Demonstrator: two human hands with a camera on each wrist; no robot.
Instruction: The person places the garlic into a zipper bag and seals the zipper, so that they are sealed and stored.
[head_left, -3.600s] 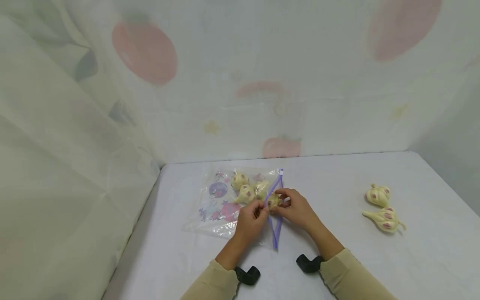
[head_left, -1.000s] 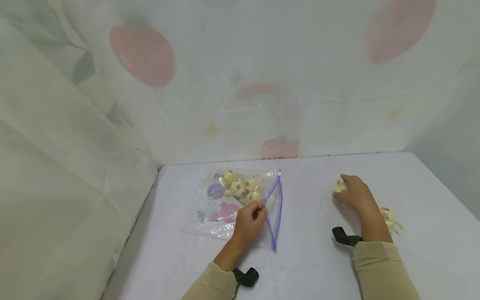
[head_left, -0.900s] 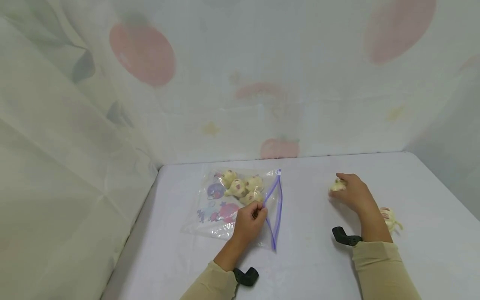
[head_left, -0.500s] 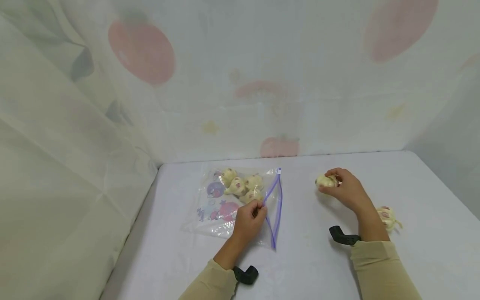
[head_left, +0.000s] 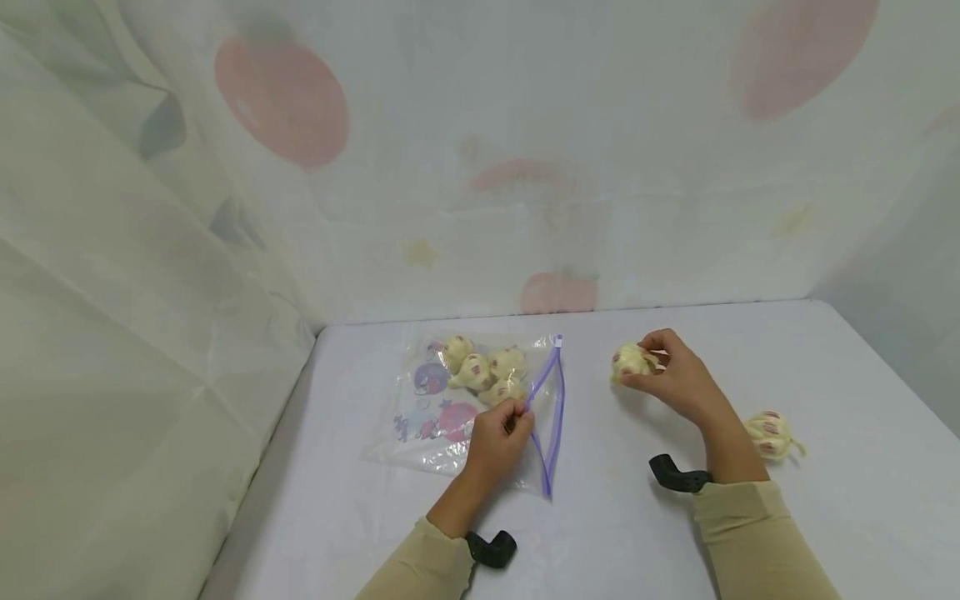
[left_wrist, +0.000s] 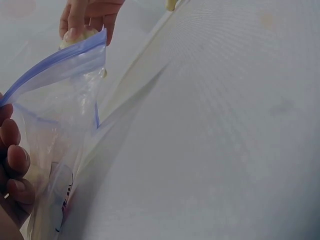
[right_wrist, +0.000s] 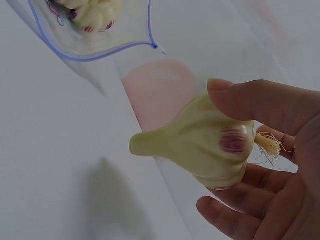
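My left hand (head_left: 500, 439) pinches the upper rim of a clear zip bag (head_left: 427, 454) with a purple zip edge, and its mouth gapes to the right. Inside the bag lie several garlic bulbs (head_left: 474, 373), pale with purple streaks. Right of the bag, my right hand (head_left: 684, 380) holds another garlic bulb (right_wrist: 200, 142) between thumb and fingers, above the table. In the right wrist view its stem points left, towards the bag mouth, and its roots lie near the palm. The left wrist view shows the left fingers (left_wrist: 17, 160) at the bag's rim.
One more garlic bulb (head_left: 771, 435) lies on the white table (head_left: 600, 533), beside my right forearm. A printed cloth (head_left: 465, 233) hangs behind the table, and another drapes along its left side. A black wrist device (head_left: 492, 550) sits on each arm.
My right hand has left the bag mouth, picked up a garlic bulb from the right, and carried it back leftward. Another bulb now rests inside the bag. The left hand stays at the rim.
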